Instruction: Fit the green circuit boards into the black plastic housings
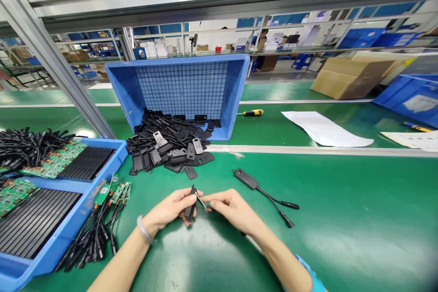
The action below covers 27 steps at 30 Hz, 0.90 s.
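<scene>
Left hand (173,207) holds a narrow black case (190,211) over the near part of the green bench (342,237), grip pinching it, thumb on top, case tilted up on its edge; right hand (236,210) is just beside it, thumb and forefinger close together at a thin board (201,201) with reddish wires (209,210) at its end, can't tell if that grip really pinches the board or only touches it. Board leans along the case, seating not clear from here. Looks like lining-up work: best hold the case firm in the left grip with its open side facing the right fingers, guide the board by its edges, press lightly and evenly, no force on the wired end. Tuck wires in flat, off the case rim, they could get nipped or tugged loose. Handy reference, a whole black unit with two cables (246,179) lies on the bench to the right, near the right hand. Loose boards with cables (111,196) lie left, case parts (178,139) spill from the blue crate (181,86) ahead, so best work clear of both heaps
</scene>
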Tool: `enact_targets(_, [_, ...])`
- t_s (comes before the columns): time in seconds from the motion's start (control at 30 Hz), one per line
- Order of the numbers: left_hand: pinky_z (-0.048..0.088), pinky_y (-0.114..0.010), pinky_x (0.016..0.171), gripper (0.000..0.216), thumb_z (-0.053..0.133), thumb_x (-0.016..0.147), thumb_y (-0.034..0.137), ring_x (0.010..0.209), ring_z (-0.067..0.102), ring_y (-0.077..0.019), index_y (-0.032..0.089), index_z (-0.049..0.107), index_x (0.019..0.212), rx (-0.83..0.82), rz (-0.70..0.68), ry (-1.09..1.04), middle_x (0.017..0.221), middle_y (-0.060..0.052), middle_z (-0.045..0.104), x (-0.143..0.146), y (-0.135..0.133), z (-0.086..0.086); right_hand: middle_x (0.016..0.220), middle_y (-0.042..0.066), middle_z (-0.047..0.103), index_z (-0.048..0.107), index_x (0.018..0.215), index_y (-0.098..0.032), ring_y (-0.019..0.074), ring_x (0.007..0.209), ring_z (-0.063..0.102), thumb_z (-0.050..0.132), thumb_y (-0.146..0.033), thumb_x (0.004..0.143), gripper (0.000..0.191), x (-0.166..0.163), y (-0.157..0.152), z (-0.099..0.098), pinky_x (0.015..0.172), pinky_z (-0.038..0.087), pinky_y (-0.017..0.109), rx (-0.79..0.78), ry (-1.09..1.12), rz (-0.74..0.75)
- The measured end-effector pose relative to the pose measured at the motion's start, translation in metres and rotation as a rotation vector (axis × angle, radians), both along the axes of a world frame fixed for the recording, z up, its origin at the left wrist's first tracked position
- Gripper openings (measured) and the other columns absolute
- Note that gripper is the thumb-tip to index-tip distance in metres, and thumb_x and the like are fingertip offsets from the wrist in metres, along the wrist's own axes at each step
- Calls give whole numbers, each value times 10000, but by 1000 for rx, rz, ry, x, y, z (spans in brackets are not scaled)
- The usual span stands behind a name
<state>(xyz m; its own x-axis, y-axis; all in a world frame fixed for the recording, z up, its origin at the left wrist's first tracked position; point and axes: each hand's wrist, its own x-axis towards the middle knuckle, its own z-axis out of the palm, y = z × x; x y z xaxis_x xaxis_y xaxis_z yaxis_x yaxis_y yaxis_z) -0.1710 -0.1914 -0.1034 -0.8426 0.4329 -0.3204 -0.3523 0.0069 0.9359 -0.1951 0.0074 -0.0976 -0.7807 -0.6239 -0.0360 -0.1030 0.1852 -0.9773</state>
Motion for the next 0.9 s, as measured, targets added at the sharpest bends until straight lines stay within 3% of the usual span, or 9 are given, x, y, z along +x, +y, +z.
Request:
enact_targets(0.1, [506,-289,675,650,664,765,494,748,605,-168,94,411,1209,183,88,24,941,-128,572,0,-4,2,932,95,651,692,1072,-94,164,843,608,491,-392,838,429,-1,5,1,788,470,255,-51,66,-238])
enact_targets(0.2, [503,-315,803,674,742,719,363,959,584,-205,120,383,1236,270,288,75,1127,-152,536,0,1,-3,825,70,640,676,1119,-140,111,706,579,483,-346,889,363,3,4,-3,652,456,206,28,474,-419])
enact_targets(0.3, [504,-286,810,624,764,698,265,942,567,-158,123,409,1192,331,371,87,1104,-104,533,-1,8,-7,646,28,525,668,1136,-162,64,556,459,463,-226,922,303,8,0,-10,535,360,189,158,915,-423])
enact_targets(0.37, [497,-296,840,625,758,704,237,954,560,-154,120,402,1205,356,387,102,1102,-99,533,-1,11,-8,645,22,491,658,1146,-155,60,562,449,460,-194,927,298,10,-3,-13,546,347,197,221,1066,-401])
enact_targets(0.57, [469,-268,879,670,741,731,250,1031,548,-168,95,347,1250,342,369,144,1183,-166,532,1,13,-3,706,22,506,640,1154,-149,60,611,476,475,-169,922,286,14,-7,-18,581,342,211,267,1173,-381])
enact_targets(0.73, [463,-310,907,653,715,761,241,1038,552,-174,107,332,1272,348,357,141,1253,-181,490,3,14,-3,715,19,502,626,1175,-137,62,600,460,475,-159,920,297,16,-8,-20,575,331,222,277,1198,-349])
enact_targets(0.9, [425,-378,983,610,637,832,197,1171,492,-228,137,301,1338,417,344,132,1320,-172,437,4,15,-4,722,23,512,619,1193,-152,80,603,469,461,-192,930,310,18,-11,-23,576,338,239,329,1194,-329])
